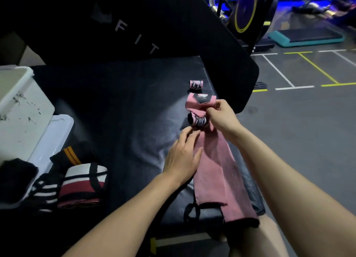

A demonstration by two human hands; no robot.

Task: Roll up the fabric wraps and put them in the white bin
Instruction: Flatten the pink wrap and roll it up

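both forearms are reaching over the black bench pad (123,110). left hand (183,156) is lying flat, fingers straight, pressing the pink wrap (217,170); right hand (221,116) is pinching its far end beside a small started roll (198,120). one finished pink roll (196,84) is sitting further up. striped wraps (77,183) are waiting unrolled near the white bin (21,106). looks early, most rolling left, bin contents hidden.

A teal step platform (306,37) lies beyond the black bench (119,106).
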